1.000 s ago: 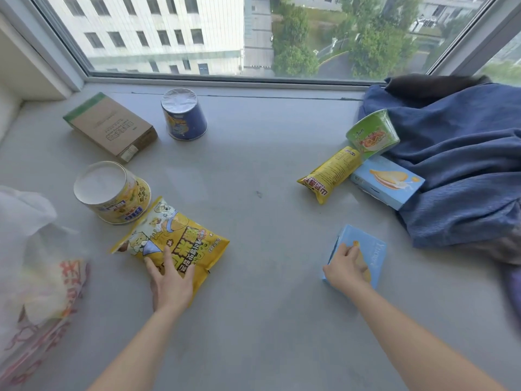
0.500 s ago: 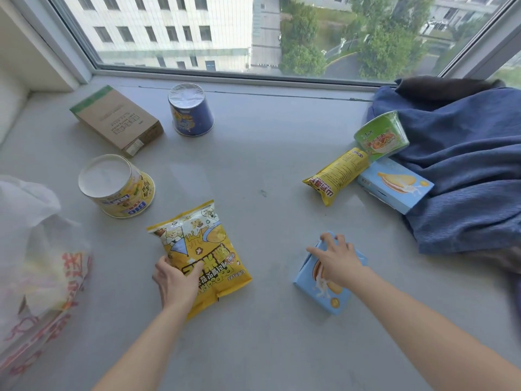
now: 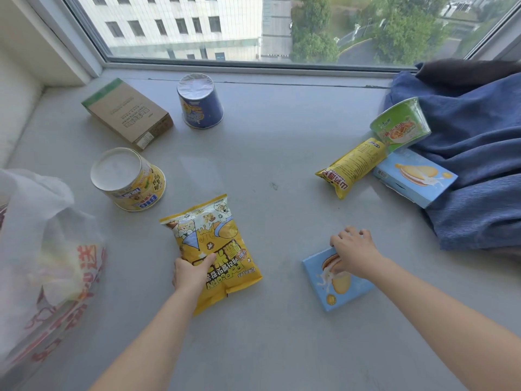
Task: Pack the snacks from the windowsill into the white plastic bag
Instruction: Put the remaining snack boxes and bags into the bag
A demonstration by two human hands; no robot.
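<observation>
My left hand (image 3: 191, 273) grips the near left edge of a yellow popcorn bag (image 3: 215, 249), thumb on top. With curled fingers my right hand (image 3: 353, 253) holds the far edge of a small light-blue snack box (image 3: 338, 286), which stands tilted up. The white plastic bag (image 3: 42, 249) with red print lies crumpled at the left edge. Further snacks on the sill: a yellow upturned cup (image 3: 128, 179), a blue upturned cup (image 3: 200, 101), a brown carton (image 3: 127, 112), a yellow tube pack (image 3: 351, 166), a green noodle bowl (image 3: 400, 125) and another light-blue box (image 3: 415, 177).
A blue cloth (image 3: 479, 153) is heaped at the right, partly under the green bowl and the far box. The window frame (image 3: 253, 66) closes off the back and a white wall (image 3: 17, 103) the left. The grey windowsill (image 3: 267, 334) stretches toward me.
My left hand has dragged the popcorn bag right and toward me, turning it lengthwise. My right hand has pulled the small blue box nearer and tipped it up on its edge.
</observation>
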